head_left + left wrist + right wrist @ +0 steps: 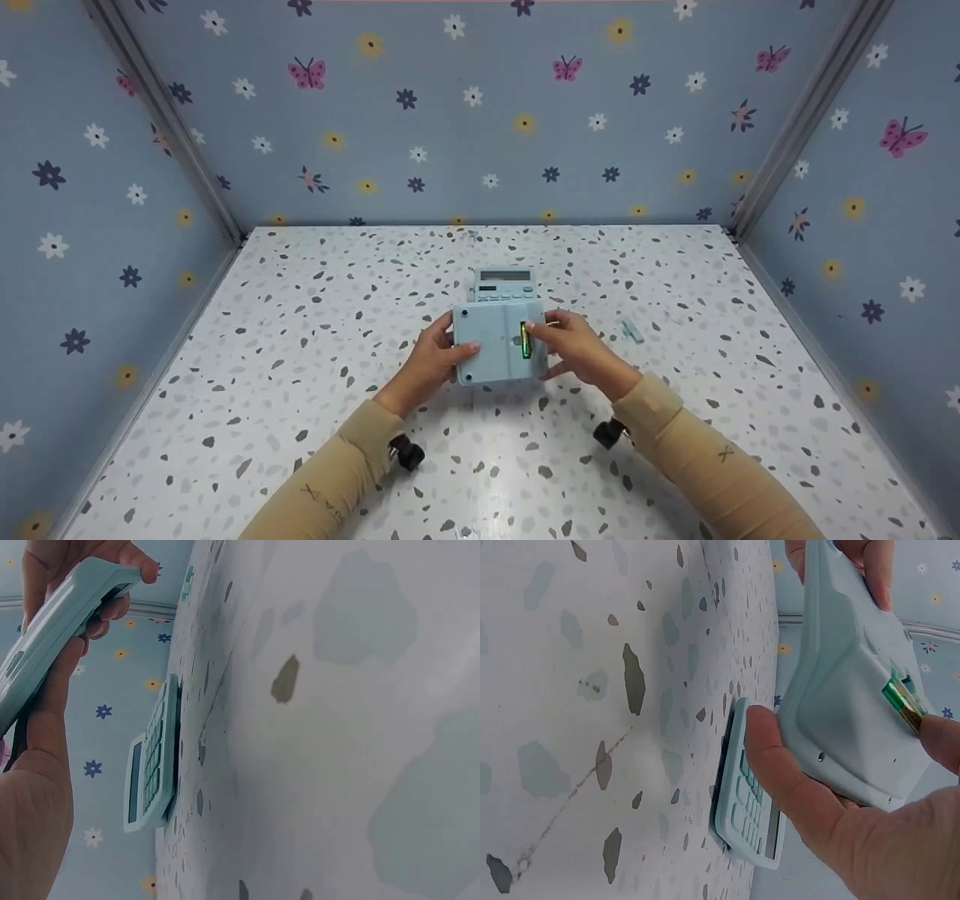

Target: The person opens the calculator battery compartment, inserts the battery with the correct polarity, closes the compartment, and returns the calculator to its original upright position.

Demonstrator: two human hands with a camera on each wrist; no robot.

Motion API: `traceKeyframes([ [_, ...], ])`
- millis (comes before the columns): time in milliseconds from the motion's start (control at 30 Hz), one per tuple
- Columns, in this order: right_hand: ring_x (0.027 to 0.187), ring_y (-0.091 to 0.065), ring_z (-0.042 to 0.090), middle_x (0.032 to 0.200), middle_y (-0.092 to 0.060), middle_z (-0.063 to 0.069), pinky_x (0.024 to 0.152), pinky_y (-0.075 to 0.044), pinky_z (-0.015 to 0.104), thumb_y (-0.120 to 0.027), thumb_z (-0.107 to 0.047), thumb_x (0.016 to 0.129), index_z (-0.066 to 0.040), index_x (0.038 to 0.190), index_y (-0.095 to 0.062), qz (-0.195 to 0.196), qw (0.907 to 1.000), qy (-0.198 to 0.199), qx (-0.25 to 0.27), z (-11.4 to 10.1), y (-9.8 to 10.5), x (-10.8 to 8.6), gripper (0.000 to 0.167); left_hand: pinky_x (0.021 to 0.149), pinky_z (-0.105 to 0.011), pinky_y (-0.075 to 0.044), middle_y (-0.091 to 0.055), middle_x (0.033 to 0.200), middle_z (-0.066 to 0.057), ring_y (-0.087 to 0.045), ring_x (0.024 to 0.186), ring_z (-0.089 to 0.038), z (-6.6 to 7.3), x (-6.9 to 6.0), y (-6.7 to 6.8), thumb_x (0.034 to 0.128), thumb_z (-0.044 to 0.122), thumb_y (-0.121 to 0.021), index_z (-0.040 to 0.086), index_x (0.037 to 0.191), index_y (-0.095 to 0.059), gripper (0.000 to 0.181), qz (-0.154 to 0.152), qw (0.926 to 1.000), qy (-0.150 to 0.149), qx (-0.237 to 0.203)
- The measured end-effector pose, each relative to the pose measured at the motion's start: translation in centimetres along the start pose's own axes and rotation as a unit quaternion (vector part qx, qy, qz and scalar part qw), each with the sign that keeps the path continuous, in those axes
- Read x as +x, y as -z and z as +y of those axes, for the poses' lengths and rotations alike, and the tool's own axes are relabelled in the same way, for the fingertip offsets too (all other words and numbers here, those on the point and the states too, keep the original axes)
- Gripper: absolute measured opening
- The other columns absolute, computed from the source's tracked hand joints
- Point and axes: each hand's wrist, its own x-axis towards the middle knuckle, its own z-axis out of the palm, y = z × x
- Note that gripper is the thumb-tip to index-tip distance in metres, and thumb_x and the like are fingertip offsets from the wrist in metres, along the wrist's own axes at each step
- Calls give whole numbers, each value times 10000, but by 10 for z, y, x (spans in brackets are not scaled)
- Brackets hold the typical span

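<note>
A light-blue calculator (487, 334) is held up off the table, its back turned toward the head camera. My left hand (427, 364) grips its left edge, thumb lying on the back. On the other side my right hand (589, 351) holds the right edge, with the thumb touching the upper end of a green-and-gold battery (526, 343). That battery sits in the uncovered slot, and the right wrist view shows the battery (904, 701) tilted partly out of it. A small light-blue cover piece (632, 331) lies on the table to the right of my right hand.
Behind the held one, a second light-blue calculator (506, 279) lies face up on the speckled white table (337, 300). Blue flowered panels (450, 135) stand at the back and both sides.
</note>
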Motion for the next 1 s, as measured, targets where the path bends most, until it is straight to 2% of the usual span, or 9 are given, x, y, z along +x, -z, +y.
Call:
traceKeyframes([
  [200, 1146, -639, 339, 1355, -608, 248, 771, -690, 563, -655, -300, 1106, 29, 1491, -524, 98, 9995, 285, -72, 3, -3, 0, 523, 1049, -486, -626, -596, 1535, -246, -681, 1308, -299, 3, 0, -1, 1037, 50, -696, 121, 1685, -341, 743, 45, 10000, -42, 15],
  [433, 1098, -671, 322, 1303, -651, 221, 758, -697, 522, -651, -319, 1107, -15, 1446, -567, 105, 9994, 240, -214, 2, -2, 0, 463, 1053, -491, -623, -593, 1544, -237, -683, 1313, -302, 6, -2, -1, 1038, 61, -703, 128, 1686, -344, 744, 65, 10000, 6, -28],
  [567, 1002, -689, 253, 1233, -697, 173, 757, -693, 429, -684, -340, 1086, -32, 1383, -616, 190, 9982, 329, -458, 2, 1, 1, 433, 1047, -495, -626, -596, 1537, -240, -691, 1298, -297, 6, -1, 0, 1035, 49, -698, 115, 1680, -348, 737, 44, 9999, -20, -90],
  [667, 996, -701, 225, 1210, -708, 151, 781, -682, 379, -713, -356, 1067, -22, 1368, -636, 257, 9962, 478, -676, 3, 4, 1, 456, 1049, -495, -625, -594, 1541, -240, -691, 1298, -293, 5, -1, 1, 1036, 50, -695, 110, 1686, -337, 745, 25, 9999, -31, -103],
  [867, 1099, -737, 282, 1297, -694, 184, 898, -680, 426, -742, -387, 1044, 7, 1474, -587, 312, 9929, 679, -922, 2, 11, 0, 604, 1054, -489, -623, -590, 1552, -239, -691, 1303, -292, 5, 0, 0, 1035, 52, -697, 124, 1697, -322, 764, -10, 9999, -45, -158],
  [1000, 1097, -735, 280, 1313, -690, 185, 953, -667, 469, -758, -402, 1031, -7, 1499, -581, 373, 9917, 733, -985, 1, 14, -1, 637, 1046, -485, -628, -598, 1538, -248, -701, 1288, -298, 4, 1, 0, 1035, 43, -697, 115, 1691, -327, 757, -37, 9998, -47, -202],
])
